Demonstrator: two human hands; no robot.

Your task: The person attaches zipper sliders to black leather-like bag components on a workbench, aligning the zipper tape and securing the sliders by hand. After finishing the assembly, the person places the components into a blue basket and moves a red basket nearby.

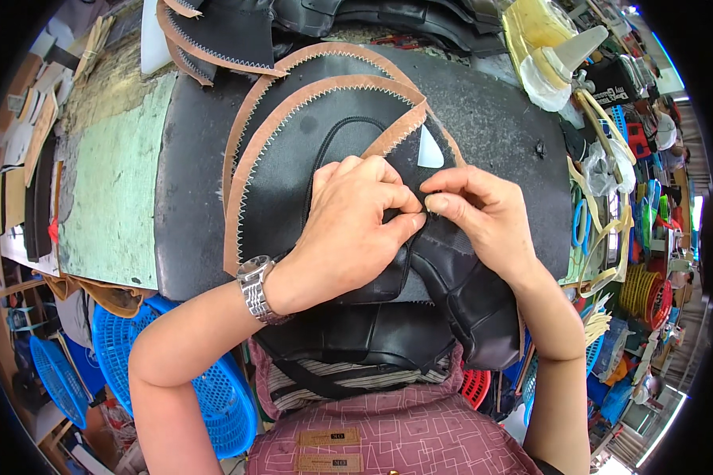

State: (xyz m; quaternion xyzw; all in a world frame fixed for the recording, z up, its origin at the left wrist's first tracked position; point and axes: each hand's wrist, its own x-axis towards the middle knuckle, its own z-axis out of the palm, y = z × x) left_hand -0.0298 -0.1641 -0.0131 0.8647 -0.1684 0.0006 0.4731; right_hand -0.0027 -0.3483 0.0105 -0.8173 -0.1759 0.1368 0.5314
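A black leather piece (293, 174) with a tan zigzag-cut border lies on a black work mat (499, 134), on top of a second similar piece (281, 75). My left hand (352, 229), with a metal watch at the wrist, presses down on the black leather and pinches a fold of it. My right hand (475, 210) meets it fingertip to fingertip, pinching the same fold at the piece's middle. A darker black leather part (467, 301) hangs from under my hands toward my lap.
More tan-edged black pieces (214, 36) lie at the mat's far edge. A pale green board (115, 182) is to the left. A cone-tipped bottle (566, 55) and cluttered tools stand at right. Blue plastic baskets (206, 380) sit below left.
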